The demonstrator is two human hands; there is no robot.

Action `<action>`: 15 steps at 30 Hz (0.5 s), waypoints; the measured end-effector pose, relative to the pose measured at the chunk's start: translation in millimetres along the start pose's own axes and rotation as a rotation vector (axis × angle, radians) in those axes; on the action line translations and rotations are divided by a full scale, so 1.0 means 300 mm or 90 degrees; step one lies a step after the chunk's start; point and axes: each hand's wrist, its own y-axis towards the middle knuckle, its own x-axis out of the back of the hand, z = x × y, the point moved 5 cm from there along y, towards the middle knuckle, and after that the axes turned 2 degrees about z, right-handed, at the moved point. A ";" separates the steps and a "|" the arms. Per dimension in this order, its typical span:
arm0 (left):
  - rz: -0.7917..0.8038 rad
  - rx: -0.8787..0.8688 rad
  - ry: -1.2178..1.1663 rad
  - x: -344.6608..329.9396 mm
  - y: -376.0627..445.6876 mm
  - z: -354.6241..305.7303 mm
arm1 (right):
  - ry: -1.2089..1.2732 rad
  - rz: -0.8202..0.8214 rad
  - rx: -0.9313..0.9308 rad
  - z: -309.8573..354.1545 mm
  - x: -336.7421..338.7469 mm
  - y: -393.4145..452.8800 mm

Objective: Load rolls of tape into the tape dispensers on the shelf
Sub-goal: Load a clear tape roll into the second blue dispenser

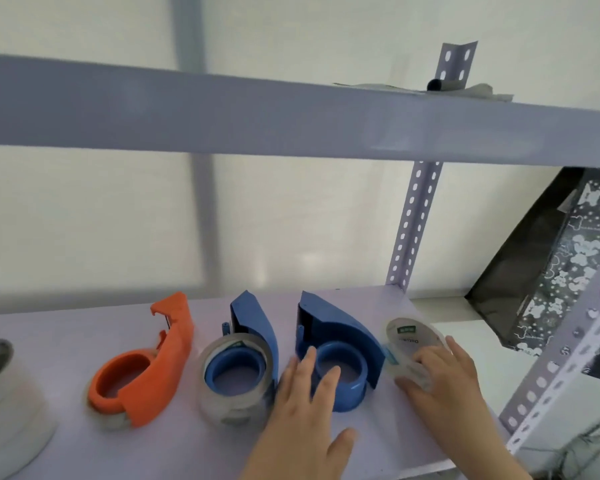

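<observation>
Three tape dispensers are lined up on the shelf (378, 441). The orange dispenser (142, 368) on the left has a clear roll seen under it, so it looks loaded. The middle blue dispenser (246, 351) has a clear roll around its blue hub — that one looks done too. The right blue dispenser (340, 351) is bare; its hub has no roll on it yet, so one load seems left.

The left hand (305, 407) is laid open and flat on the near side of the bare dispenser, its fingers touching the hub, with nothing held. The right hand (440, 379) is closed around a clear tape roll (413, 344) just to the right of that dispenser.

A big white roll (4, 407) sits at the far left, not in a dispenser.

A green label is seen on the held roll — the writing is too blurred to be read.
</observation>
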 end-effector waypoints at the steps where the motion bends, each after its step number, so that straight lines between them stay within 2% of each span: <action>1: 0.001 0.011 -0.003 -0.002 0.001 0.011 | 0.041 -0.012 -0.007 -0.005 0.010 -0.008; 4: -0.006 0.038 -0.017 0.004 -0.004 0.037 | 0.199 -0.054 -0.064 -0.016 0.053 -0.034; 9: -0.061 0.099 -0.064 0.037 -0.019 0.073 | 0.437 -0.058 -0.103 -0.035 0.101 -0.061; 12: -0.080 0.103 -0.108 0.050 -0.020 0.077 | 0.597 -0.052 -0.071 0.017 0.128 -0.082; 15: -0.063 0.078 -0.153 0.033 -0.013 0.066 | 0.665 -0.011 0.004 0.105 0.138 -0.102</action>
